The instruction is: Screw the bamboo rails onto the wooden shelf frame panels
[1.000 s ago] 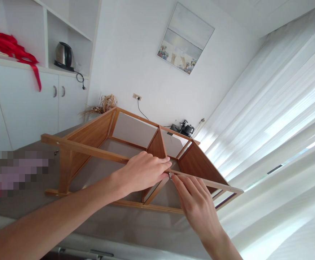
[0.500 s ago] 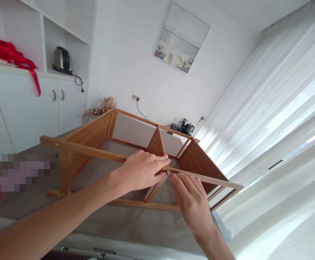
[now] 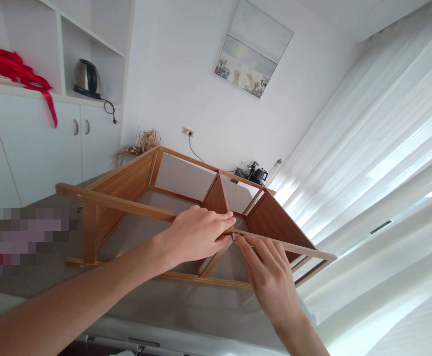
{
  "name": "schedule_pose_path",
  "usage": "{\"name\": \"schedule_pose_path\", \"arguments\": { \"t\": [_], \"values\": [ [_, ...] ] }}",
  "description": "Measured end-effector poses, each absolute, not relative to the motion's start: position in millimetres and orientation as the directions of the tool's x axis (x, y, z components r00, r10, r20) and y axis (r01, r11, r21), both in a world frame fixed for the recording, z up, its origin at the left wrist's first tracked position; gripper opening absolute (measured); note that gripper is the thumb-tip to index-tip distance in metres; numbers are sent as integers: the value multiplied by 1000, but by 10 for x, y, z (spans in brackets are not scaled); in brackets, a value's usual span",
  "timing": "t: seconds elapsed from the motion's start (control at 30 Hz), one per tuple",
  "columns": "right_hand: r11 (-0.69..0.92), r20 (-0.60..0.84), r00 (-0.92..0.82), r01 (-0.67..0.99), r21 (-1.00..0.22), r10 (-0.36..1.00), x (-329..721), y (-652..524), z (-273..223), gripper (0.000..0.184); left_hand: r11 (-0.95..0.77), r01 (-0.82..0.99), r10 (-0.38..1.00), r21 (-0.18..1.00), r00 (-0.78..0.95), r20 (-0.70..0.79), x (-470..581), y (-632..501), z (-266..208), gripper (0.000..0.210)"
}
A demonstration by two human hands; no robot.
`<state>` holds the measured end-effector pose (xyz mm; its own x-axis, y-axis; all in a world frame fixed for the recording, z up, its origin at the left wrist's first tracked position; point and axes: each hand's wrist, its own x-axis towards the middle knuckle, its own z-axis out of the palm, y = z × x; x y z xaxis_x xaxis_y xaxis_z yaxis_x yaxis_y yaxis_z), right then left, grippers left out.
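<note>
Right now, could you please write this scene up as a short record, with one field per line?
Left hand: gripping the near rail of the wooden frame, beside its middle divider
Right hand: fingertips at a small metal piece by that rail
Frame support: grey surface
White shelves: red fabric, kettle
Wall: framed picture
Right side: white curtains

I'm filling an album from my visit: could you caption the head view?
Left hand on a wooden frame, right hand pinching a small metal piece beside it.
</note>
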<state>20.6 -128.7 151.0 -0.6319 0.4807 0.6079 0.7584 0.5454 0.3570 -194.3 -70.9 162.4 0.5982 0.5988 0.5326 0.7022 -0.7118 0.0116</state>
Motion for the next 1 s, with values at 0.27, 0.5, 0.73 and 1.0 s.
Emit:
{"name": "schedule_pose_path", "arguments": {
  "t": [0.27, 0.5, 0.73, 1.0],
  "values": [
    [544, 629, -589, 785, 296, 507, 136, -1310, 1550, 24, -705, 709, 594, -16, 603, 532, -1943, -711, 1635, 39],
    [557, 738, -405, 829, 49, 539, 66, -1247, 1213, 18, -716, 697, 584, -37, 627, 515, -1951, -691, 1634, 38],
    [508, 766, -339, 861, 19, 546, 12, -1253, 1136, 15, -716, 698, 586, -27, 621, 521, -1953, -698, 1625, 37],
    [508, 771, -398, 854, 113, 498, 49, -1282, 1185, 19, -721, 693, 595, 12, 609, 524, -1950, -704, 1647, 37]
  ]
}}
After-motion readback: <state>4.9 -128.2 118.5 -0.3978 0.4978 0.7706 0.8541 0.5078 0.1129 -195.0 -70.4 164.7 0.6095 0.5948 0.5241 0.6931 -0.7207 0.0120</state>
